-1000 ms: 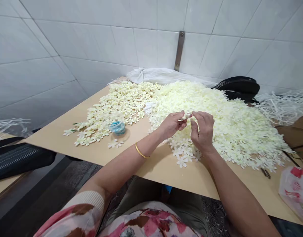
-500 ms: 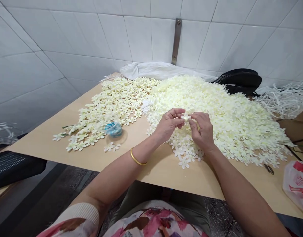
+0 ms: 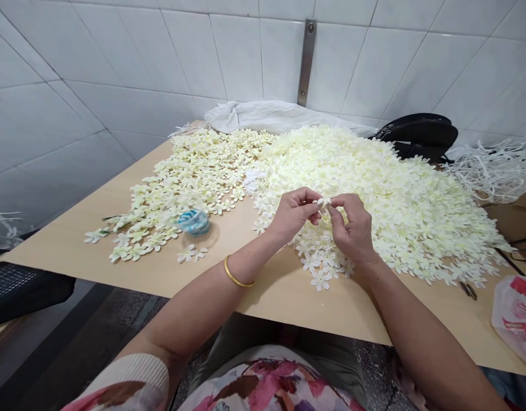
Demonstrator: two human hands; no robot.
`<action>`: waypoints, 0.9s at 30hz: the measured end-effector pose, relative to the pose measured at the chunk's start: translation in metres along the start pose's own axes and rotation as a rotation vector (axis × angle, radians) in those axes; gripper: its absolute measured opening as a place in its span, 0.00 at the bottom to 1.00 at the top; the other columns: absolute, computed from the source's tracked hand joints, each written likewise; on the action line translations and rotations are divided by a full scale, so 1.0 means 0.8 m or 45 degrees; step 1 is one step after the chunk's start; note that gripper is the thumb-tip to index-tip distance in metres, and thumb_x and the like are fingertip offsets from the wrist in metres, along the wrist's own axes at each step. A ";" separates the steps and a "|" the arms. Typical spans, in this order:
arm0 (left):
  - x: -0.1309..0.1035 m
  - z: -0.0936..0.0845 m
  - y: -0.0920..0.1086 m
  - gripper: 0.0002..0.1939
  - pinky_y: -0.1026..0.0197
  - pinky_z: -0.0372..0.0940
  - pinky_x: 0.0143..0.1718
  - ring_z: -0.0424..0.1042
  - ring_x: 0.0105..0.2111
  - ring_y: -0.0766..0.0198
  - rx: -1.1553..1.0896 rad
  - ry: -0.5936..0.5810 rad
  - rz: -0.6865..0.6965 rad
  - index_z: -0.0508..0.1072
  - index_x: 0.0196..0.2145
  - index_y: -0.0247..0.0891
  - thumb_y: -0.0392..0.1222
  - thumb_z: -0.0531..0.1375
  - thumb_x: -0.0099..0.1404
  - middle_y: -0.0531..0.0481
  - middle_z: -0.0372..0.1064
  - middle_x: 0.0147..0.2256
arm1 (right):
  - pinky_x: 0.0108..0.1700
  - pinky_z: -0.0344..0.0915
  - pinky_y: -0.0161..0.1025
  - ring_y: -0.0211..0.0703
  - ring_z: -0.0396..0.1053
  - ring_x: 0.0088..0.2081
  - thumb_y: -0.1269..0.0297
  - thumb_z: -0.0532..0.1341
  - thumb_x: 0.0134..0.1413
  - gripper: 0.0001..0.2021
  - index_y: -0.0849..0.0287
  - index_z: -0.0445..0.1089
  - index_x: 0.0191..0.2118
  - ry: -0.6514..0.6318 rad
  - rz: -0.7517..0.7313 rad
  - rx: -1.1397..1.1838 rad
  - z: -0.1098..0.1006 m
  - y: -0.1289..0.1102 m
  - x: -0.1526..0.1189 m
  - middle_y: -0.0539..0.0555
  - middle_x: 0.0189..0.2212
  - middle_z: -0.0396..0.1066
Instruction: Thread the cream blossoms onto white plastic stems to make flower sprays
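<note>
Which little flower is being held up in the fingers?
The small white flower, pinched between the left hand and right hand; the other flowers lie on the table.

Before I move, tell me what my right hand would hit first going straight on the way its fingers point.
The right hand would first meet the small white flower at its fingertips, then probably the left hand just beyond, though depth there is hard to judge.
</note>
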State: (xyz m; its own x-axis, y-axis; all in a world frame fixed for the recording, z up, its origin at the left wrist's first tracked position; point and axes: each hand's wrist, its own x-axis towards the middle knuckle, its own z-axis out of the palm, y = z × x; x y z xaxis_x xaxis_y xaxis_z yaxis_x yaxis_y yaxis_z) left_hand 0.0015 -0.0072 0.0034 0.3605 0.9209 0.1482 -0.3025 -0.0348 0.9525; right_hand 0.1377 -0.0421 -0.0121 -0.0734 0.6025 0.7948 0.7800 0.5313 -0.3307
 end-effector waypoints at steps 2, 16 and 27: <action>-0.003 0.002 -0.002 0.02 0.69 0.62 0.19 0.64 0.18 0.73 0.155 0.071 0.085 0.69 0.25 0.33 0.30 0.59 0.50 0.57 0.63 0.17 | 0.40 0.60 0.44 0.45 0.64 0.36 0.72 0.52 0.54 0.04 0.57 0.61 0.32 -0.005 -0.124 -0.122 0.003 -0.002 -0.001 0.54 0.29 0.67; -0.003 0.002 -0.004 0.08 0.70 0.62 0.21 0.65 0.18 0.73 -0.064 0.067 0.054 0.66 0.25 0.34 0.35 0.64 0.49 0.57 0.63 0.17 | 0.39 0.61 0.41 0.42 0.66 0.35 0.68 0.55 0.53 0.02 0.57 0.63 0.34 -0.096 0.212 0.141 -0.001 -0.003 0.001 0.51 0.30 0.68; -0.005 0.010 -0.006 0.07 0.66 0.67 0.23 0.70 0.18 0.70 -0.120 0.128 -0.004 0.64 0.23 0.33 0.31 0.62 0.47 0.56 0.66 0.17 | 0.38 0.59 0.42 0.42 0.64 0.31 0.75 0.53 0.50 0.06 0.57 0.62 0.32 0.036 -0.041 -0.174 0.005 -0.004 -0.001 0.51 0.26 0.66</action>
State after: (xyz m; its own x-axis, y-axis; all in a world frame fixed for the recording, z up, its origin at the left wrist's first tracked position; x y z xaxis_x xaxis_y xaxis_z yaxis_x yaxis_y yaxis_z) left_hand 0.0086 -0.0139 0.0005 0.2727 0.9554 0.1134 -0.3845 0.0002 0.9231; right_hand 0.1326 -0.0419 -0.0134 -0.0842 0.5684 0.8184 0.8550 0.4630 -0.2336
